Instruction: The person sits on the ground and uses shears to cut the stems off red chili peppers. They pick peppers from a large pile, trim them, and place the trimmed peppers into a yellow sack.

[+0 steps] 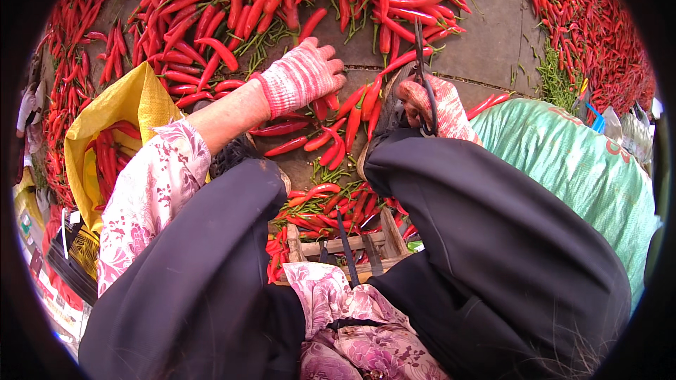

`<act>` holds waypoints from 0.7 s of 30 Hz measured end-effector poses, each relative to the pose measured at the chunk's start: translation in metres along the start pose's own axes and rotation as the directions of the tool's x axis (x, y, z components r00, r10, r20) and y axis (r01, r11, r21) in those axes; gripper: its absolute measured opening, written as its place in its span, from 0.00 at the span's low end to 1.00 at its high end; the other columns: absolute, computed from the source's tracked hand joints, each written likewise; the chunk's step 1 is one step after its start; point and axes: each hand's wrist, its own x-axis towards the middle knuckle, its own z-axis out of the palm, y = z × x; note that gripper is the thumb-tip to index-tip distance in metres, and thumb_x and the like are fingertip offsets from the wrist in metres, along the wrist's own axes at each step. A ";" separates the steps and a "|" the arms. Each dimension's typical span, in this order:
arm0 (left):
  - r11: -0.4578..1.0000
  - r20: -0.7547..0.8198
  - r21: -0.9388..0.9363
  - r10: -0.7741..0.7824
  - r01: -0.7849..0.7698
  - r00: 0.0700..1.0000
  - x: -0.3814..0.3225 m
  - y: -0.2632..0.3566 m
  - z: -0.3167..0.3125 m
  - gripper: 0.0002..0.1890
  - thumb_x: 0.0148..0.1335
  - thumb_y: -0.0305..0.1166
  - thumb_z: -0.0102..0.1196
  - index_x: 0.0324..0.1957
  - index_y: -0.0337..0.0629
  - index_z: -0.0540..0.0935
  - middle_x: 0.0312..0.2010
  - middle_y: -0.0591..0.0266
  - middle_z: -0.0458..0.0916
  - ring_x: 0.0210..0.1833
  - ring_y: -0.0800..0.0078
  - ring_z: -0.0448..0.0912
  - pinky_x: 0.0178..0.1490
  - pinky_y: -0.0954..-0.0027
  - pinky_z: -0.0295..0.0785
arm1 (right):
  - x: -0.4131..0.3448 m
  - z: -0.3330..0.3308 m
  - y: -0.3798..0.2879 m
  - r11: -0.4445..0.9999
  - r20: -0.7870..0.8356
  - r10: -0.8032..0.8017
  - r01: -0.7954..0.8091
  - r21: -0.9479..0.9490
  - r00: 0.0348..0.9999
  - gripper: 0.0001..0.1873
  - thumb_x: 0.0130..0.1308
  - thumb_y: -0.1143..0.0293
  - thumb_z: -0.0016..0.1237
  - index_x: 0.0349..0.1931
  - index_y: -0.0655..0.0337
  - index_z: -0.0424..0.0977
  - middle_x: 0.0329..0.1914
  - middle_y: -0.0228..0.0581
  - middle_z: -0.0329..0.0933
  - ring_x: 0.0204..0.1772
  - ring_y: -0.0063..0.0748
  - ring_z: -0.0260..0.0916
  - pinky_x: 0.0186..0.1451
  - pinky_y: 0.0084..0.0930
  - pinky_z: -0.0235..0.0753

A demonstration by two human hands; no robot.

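Note:
My left hand [305,75], in a red-and-white striped glove with bare fingertips, is curled over red chilli peppers [320,108] whose ends poke out below the palm. Its fingertips are hidden underneath. In my right hand [441,103], gloved alike, is a pair of dark scissors [420,55], with the blades pointing away from me. The blades look nearly together. Loose chillies [355,111] with green stems lie on the ground between my hands. Beyond them spreads a large heap of red chillies [253,0].
A yellow woven sack [153,97] with chillies inside gapes at left. At right bulges a green woven sack [560,158]. A wooden stool or frame [359,245] stands between my legs, near chillies and cut stems [330,206]. More chillies [597,37] cover the ground at far right.

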 end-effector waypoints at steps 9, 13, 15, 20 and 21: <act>-0.108 0.208 -0.977 -0.674 0.184 0.709 -0.061 0.021 -0.059 0.18 0.59 0.24 0.64 0.51 0.38 0.77 0.44 0.62 0.84 0.47 0.71 0.83 0.55 0.66 0.78 | -0.022 -0.001 -0.009 0.844 0.232 -0.219 0.303 -0.442 0.948 0.22 0.65 0.52 0.61 0.43 0.64 0.78 0.29 0.45 0.79 0.34 0.41 0.79 0.38 0.35 0.76; -0.592 0.356 -0.806 -0.491 -0.005 0.795 -0.063 0.044 -0.059 0.20 0.57 0.28 0.65 0.51 0.36 0.77 0.38 0.59 0.81 0.40 0.68 0.83 0.45 0.66 0.80 | -0.020 0.011 -0.034 0.621 0.302 -0.194 0.355 -0.698 0.933 0.28 0.64 0.44 0.59 0.48 0.62 0.79 0.39 0.56 0.82 0.48 0.61 0.80 0.51 0.45 0.78; -0.593 0.398 -0.804 -0.493 0.035 0.774 -0.062 0.051 -0.058 0.22 0.56 0.29 0.65 0.52 0.37 0.76 0.37 0.59 0.80 0.36 0.68 0.82 0.41 0.65 0.80 | -0.017 0.016 -0.043 0.545 0.279 -0.175 0.329 -0.771 0.944 0.32 0.64 0.37 0.55 0.49 0.60 0.80 0.40 0.57 0.82 0.48 0.61 0.80 0.51 0.47 0.78; -0.697 0.399 -0.714 -0.484 -0.067 0.779 -0.063 0.058 -0.061 0.23 0.59 0.25 0.64 0.56 0.36 0.74 0.43 0.57 0.81 0.38 0.69 0.81 0.39 0.66 0.79 | -0.014 0.016 -0.044 0.536 0.299 -0.178 0.347 -0.770 0.938 0.32 0.64 0.36 0.55 0.44 0.60 0.81 0.38 0.56 0.83 0.48 0.61 0.80 0.51 0.47 0.78; -0.721 0.410 -0.687 -0.481 -0.084 0.775 -0.064 0.058 -0.061 0.23 0.60 0.24 0.64 0.58 0.36 0.74 0.45 0.56 0.81 0.38 0.69 0.81 0.38 0.67 0.78 | -0.014 0.015 -0.042 0.550 0.294 -0.179 0.343 -0.762 0.939 0.32 0.64 0.36 0.55 0.44 0.60 0.81 0.38 0.56 0.83 0.48 0.61 0.80 0.51 0.47 0.78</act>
